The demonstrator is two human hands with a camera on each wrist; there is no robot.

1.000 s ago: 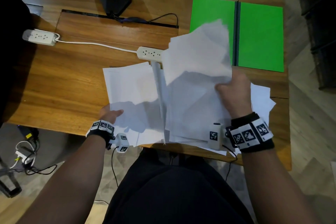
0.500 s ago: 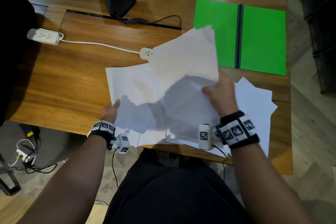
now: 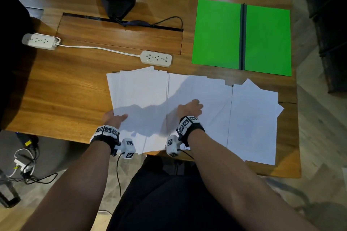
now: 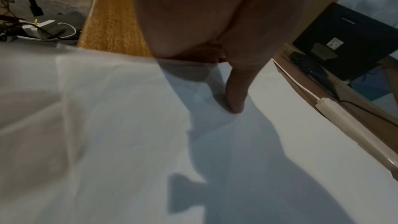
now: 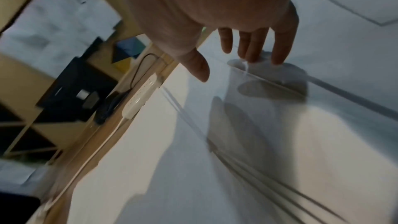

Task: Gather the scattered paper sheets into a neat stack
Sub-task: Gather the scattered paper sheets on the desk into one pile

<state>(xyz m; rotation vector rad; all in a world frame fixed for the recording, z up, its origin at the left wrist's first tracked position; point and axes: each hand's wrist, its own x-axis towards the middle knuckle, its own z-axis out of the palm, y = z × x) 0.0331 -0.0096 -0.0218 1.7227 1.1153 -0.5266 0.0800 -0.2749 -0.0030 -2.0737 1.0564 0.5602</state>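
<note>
White paper sheets lie spread over the near half of the wooden desk [image 3: 56,90] in three overlapping groups: a left pile [image 3: 139,90], a middle group [image 3: 202,88] and a right group [image 3: 253,122]. Some hang over the desk's near edge. My left hand [image 3: 115,118] pinches the left pile's left edge. Its thumb [image 4: 234,94] lies on top and its fingers are hidden under the paper [image 4: 280,142]. My right hand [image 3: 190,109] is over the middle group, fingers straight and spread. Its fingertips [image 5: 277,57] touch the top sheet [image 5: 247,142].
An opened green folder [image 3: 242,37] lies at the back right. A white power strip [image 3: 156,58] sits just beyond the papers, its cord running to a second strip [image 3: 38,41] at the left. A monitor stand [image 3: 118,2] is at the back.
My right hand held a bundle of sheets raised above the desk; it has laid them flat, let go, and now touches them with straight fingers. The left hand stayed at the pile's edge.
</note>
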